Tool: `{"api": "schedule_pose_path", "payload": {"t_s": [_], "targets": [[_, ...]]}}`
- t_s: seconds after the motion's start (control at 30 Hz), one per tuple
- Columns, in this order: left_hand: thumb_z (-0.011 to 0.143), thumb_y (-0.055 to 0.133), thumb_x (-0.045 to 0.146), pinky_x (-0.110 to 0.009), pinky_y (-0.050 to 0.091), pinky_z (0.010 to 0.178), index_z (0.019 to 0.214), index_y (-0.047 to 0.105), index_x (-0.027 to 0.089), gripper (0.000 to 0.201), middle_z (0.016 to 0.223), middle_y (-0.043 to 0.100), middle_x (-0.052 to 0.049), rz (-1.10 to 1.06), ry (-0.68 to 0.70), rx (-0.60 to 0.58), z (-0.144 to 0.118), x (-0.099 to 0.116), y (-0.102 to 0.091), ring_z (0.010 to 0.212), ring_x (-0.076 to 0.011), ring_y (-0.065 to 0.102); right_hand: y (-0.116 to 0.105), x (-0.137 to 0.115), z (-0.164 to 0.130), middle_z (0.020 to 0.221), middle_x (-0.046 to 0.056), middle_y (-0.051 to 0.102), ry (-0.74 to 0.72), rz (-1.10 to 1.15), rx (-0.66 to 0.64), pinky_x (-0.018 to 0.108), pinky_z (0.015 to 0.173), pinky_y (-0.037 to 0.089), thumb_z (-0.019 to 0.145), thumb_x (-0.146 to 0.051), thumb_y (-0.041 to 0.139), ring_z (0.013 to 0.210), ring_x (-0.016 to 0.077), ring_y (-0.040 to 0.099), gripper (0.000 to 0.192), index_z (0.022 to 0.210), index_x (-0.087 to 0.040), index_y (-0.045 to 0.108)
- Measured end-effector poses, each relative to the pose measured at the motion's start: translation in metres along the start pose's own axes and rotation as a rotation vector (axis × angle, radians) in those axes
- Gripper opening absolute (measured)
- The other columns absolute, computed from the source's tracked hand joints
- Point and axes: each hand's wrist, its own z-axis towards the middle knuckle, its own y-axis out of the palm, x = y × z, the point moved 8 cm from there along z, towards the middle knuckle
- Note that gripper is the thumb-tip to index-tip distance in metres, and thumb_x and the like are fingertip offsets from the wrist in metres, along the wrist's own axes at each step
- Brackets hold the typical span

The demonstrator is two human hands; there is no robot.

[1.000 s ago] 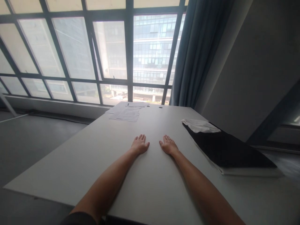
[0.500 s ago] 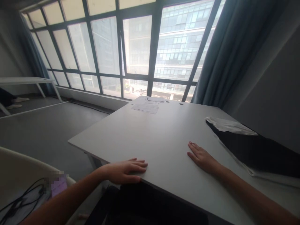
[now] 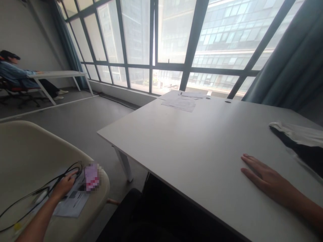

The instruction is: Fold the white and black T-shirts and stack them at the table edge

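My left hand (image 3: 64, 186) is over the seat of a cream chair (image 3: 27, 134), among black cables (image 3: 37, 192) and above a printed paper sheet (image 3: 73, 203). Its forefinger stretches toward a loop of cable; I see no firm grip, and the other fingers are partly hidden. Just right of it is a pink and purple item (image 3: 91, 176), blurred out by pixels. My right hand (image 3: 264, 179) lies flat, palm down, on the white table (image 3: 186, 144) with its fingers extended. Beyond that hand lies a black and white cloth bundle (image 3: 300, 137).
Loose papers (image 3: 180, 102) lie at the table's far end by the window. A person (image 3: 17, 72) sits at another white table (image 3: 60, 73) at the far left. A blue curtain (image 3: 290, 67) hangs at the right.
My left hand has left the table edge and moved left and down to the chair seat. The view has turned left. My right hand stays flat on the table.
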Motion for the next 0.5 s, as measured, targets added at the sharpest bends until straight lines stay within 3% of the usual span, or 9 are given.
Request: {"api": "schedule_pose_path", "payload": {"t_s": [0.1, 0.23, 0.33, 0.5], "targets": [[0.083, 0.037, 0.026, -0.032, 0.052, 0.085, 0.132, 0.058, 0.028, 0.054, 0.104, 0.077, 0.002, 0.014, 0.089, -0.091, -0.003, -0.003, 0.040, 0.104, -0.0255, 0.069, 0.001, 0.004, 0.000, 0.145, 0.016, 0.050, 0.005, 0.022, 0.007, 0.047, 0.119, 0.029, 0.082, -0.069, 0.038, 0.138, 0.0307, 0.042, 0.072, 0.134, -0.022, 0.057], [0.081, 0.037, 0.029, -0.038, 0.049, 0.094, 0.137, 0.055, 0.012, 0.062, 0.128, 0.066, -0.016, 0.069, 0.201, -0.143, -0.001, 0.017, 0.053, 0.115, -0.0329, 0.063, 0.001, 0.005, 0.000, 0.145, 0.016, 0.050, 0.002, 0.034, -0.003, 0.047, 0.119, 0.028, 0.081, -0.070, 0.040, 0.138, 0.0312, 0.041, 0.072, 0.133, -0.023, 0.057], [0.082, 0.037, 0.029, -0.040, 0.047, 0.097, 0.137, 0.055, 0.011, 0.061, 0.130, 0.064, -0.018, 0.078, 0.223, -0.172, 0.005, 0.029, 0.058, 0.118, -0.0335, 0.062, -0.002, 0.001, -0.002, 0.146, 0.015, 0.050, -0.008, 0.025, 0.000, 0.048, 0.118, 0.029, 0.082, -0.069, 0.038, 0.138, 0.0309, 0.042, 0.071, 0.132, -0.022, 0.057], [0.086, 0.035, 0.029, -0.039, 0.046, 0.094, 0.142, 0.049, 0.014, 0.061, 0.130, 0.064, -0.017, 0.153, 0.178, -0.233, 0.018, 0.023, 0.069, 0.116, -0.0321, 0.062, -0.007, -0.008, -0.004, 0.146, 0.015, 0.050, 0.010, -0.021, 0.003, 0.050, 0.116, 0.031, 0.084, -0.070, 0.034, 0.137, 0.0313, 0.044, 0.076, 0.134, -0.016, 0.055]]}}
